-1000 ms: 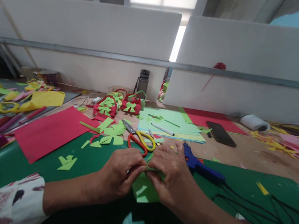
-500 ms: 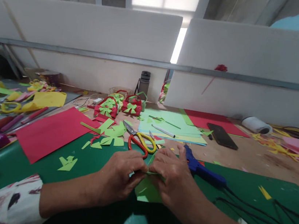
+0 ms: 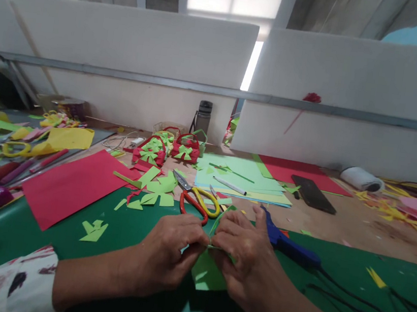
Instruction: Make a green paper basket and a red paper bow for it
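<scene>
- We see little change over the last second: both hands stay at the same edge, though more of a narrow light-green paper strip (image 3: 222,218) now shows beyond the fingertips.
- For the work in hand, we judge this as a steady two-handed pinch on that edge.
- Our left hand (image 3: 171,251) is curled, thumb and forefinger pressed together on the edge; our right hand (image 3: 245,253) grips just beside it, fingers bent over and thumb raised.
- The light-green paper piece (image 3: 209,268) hangs between and below them, over the dark green sheet (image 3: 61,240) on the brown counter (image 3: 379,232); it seems folded, but our fingers hide most of the edge.
- Just beyond the left fingertips lie metal scissors with red and yellow handles (image 3: 193,193), crowding that side.
- A blue glue gun (image 3: 294,246) sits close behind the right hand, its black cord (image 3: 330,279) trailing rightward.
- Farther off, we have a flat red paper sheet (image 3: 77,185), light-green scraps (image 3: 160,185) and red paper baskets with green bows (image 3: 186,152).
</scene>
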Demonstrator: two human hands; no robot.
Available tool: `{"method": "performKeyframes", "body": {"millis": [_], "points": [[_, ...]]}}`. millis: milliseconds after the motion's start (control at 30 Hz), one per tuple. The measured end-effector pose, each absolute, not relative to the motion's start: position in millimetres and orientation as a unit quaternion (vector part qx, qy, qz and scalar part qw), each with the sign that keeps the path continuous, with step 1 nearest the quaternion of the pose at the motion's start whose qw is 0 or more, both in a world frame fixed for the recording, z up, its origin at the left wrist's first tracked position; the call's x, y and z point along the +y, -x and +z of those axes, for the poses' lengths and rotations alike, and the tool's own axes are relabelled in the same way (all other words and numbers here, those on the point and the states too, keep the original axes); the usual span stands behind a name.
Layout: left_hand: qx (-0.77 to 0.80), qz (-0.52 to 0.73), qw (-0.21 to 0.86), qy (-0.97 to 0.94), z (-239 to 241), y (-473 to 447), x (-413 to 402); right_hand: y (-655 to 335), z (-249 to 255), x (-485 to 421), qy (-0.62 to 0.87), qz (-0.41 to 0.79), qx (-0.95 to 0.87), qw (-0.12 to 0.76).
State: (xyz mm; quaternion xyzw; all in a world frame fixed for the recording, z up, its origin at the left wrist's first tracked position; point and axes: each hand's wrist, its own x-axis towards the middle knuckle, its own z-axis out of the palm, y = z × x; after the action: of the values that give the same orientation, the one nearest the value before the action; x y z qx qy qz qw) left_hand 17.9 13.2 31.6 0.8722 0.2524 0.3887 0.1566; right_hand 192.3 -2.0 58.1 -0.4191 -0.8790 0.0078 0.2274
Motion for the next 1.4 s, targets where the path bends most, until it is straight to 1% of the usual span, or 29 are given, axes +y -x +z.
{"method": "performKeyframes", "body": {"millis": [167,333,500,700,867,1000,1100,1400], "points": [[0.256,0.357,0.174,-0.881,35.6,-15.9,16.8,-193.5,60.1,-2.2,0.434,0.028,-0.878,0.202],[0.242,0.346,0.177,-0.889,38.4,-14.5,17.5,-195.7,56.4,-0.1,0.44,0.033,-0.872,0.214],[0.255,0.346,0.153,-0.89,35.3,-15.5,17.4,-194.5,55.0,0.2,0.449,0.023,-0.862,0.234],[0.237,0.383,0.119,-0.885,29.1,-17.5,19.7,-192.5,52.1,-1.2,0.432,0.02,-0.87,0.239],[0.242,0.385,0.164,-0.876,34.8,-16.0,20.2,-195.9,51.3,-1.3,0.422,0.006,-0.864,0.275],[0.258,0.42,0.208,-0.845,36.8,-17.5,19.3,-196.5,54.9,-1.9,0.408,-0.004,-0.864,0.294],[0.261,0.429,0.225,-0.835,36.4,-18.4,18.3,-195.7,57.5,-2.2,0.407,0.002,-0.87,0.277],[0.267,0.417,0.208,-0.843,38.0,-14.4,18.5,-196.0,63.2,-4.5,0.41,0.013,-0.882,0.234]]}}
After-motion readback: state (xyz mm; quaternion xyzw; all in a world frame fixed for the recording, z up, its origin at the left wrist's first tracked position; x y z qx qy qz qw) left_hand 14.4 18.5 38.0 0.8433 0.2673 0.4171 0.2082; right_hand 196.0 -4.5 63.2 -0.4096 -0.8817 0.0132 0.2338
